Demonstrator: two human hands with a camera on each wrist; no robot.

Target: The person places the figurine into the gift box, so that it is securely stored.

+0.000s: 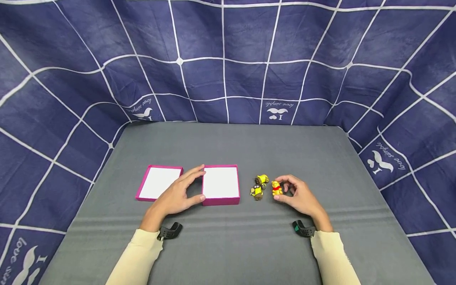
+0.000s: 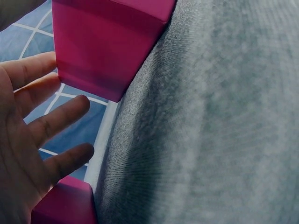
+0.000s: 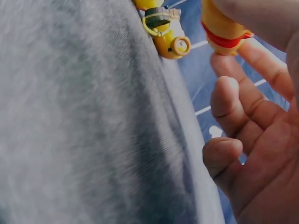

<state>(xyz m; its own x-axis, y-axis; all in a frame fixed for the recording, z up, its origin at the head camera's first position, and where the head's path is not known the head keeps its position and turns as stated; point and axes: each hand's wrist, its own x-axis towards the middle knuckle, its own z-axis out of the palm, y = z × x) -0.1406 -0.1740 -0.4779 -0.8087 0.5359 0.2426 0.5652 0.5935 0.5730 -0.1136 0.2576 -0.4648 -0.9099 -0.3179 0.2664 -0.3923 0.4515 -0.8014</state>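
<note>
A toy bear, yellow with a red shirt, is pinched between the thumb and fingertips of my right hand. In the right wrist view the bear hangs under the thumb, the lower fingers loosely bent. My left hand spreads along the left side of a pink box, fingertips at its far corner and thumb at the near one. From the left wrist, fairly straight fingers meet the edge of the box. Just left of the bear, small yellow toy figures lie close together.
Left of the box lies a shallow pink-rimmed lid with a white inside, partly behind the left hand. A grey cloth covers the table. Blue curtains with a white grid enclose the back and sides.
</note>
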